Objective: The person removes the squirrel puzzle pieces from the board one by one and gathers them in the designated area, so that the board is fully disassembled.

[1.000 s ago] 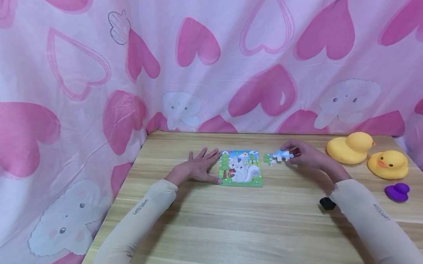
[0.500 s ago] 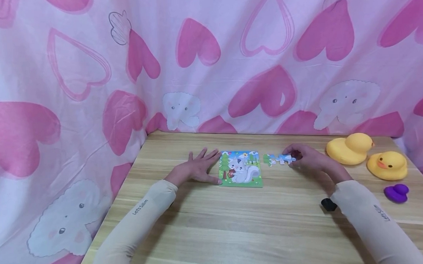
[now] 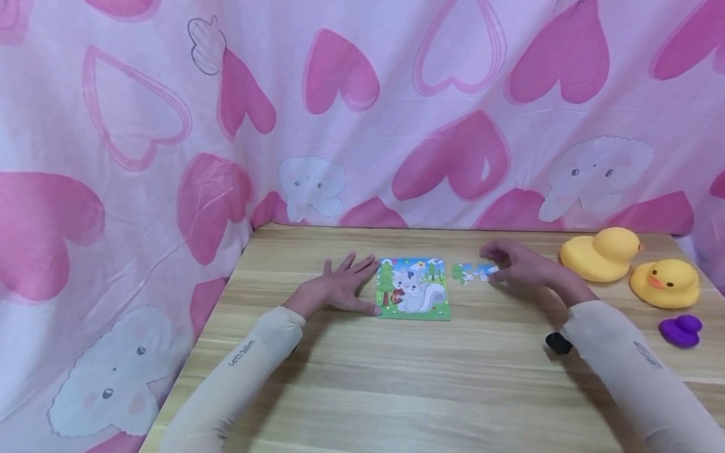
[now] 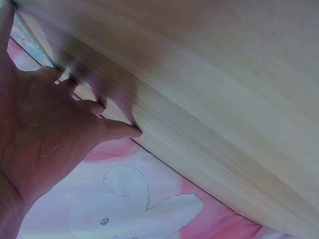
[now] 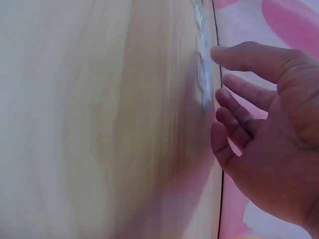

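A square picture puzzle (image 3: 412, 301) of a white squirrel lies flat on the wooden table. My left hand (image 3: 343, 288) has its fingers spread on the table, with fingertips and thumb at the puzzle's left edge. To the right of the puzzle lies a short row of blue and green jigsaw pieces (image 3: 462, 274). My right hand (image 3: 522, 267) is at the right end of that row, its thumb overlapping the last piece. In the right wrist view, the thumb (image 5: 249, 56) stands apart from the loosely bent fingers, beside the pieces (image 5: 202, 62), with nothing gripped.
Two yellow rubber ducks, a large one (image 3: 597, 255) and a smaller one (image 3: 664, 284), sit right of my right hand. Nearer stands a small purple duck (image 3: 680, 331). A pink heart-patterned curtain (image 3: 347, 134) hangs along the table's back and left edges.
The rightmost jigsaw piece has shifted slightly toward me, and my right thumb and fingers have loosened from it. My left hand has stayed at the puzzle's edge.
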Available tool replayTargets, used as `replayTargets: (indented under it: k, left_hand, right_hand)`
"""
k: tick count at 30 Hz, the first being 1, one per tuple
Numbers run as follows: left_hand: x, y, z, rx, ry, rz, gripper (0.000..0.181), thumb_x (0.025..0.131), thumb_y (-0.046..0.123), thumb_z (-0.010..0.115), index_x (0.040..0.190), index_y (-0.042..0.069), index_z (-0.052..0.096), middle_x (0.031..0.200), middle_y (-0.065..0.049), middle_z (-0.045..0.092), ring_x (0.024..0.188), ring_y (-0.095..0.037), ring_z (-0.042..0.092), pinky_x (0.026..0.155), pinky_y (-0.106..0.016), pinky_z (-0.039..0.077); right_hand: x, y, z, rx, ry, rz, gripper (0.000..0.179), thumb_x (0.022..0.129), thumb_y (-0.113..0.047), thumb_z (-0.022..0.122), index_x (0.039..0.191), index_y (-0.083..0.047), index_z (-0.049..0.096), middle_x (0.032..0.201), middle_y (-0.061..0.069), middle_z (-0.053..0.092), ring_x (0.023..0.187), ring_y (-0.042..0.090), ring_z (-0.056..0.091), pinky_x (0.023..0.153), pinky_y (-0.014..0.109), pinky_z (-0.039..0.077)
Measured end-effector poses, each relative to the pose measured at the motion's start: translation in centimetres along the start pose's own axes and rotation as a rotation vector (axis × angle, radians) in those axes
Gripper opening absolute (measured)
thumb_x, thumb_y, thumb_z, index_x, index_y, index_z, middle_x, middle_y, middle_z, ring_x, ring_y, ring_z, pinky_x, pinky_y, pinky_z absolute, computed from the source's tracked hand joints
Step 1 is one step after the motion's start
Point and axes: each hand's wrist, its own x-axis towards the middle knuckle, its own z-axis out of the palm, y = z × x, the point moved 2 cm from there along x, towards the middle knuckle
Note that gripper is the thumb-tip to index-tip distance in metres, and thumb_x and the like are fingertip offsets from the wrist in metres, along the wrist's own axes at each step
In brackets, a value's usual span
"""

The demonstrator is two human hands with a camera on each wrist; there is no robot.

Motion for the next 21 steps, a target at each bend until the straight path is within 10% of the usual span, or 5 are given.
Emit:
replayTargets:
  k: [21]
  left_hand:
    - [0.1,-0.3,0.3,-0.017,-0.004,0.008,0.116,0.087,0.082,0.062,0.171,0.035,-0.001,0.181,0.010,-0.007,0.167,-0.034,-0.015,0.123,-0.079,-0.011]
  right_hand:
    - [3.8,-6.5,4.6,0.002,0.017,-0.165,0.059,0.094,-0.014,0.079,0.148,-0.004,0.058,0.148,0.018,0.059,0.133,0.041,0.059,0.109,0.060,0.053]
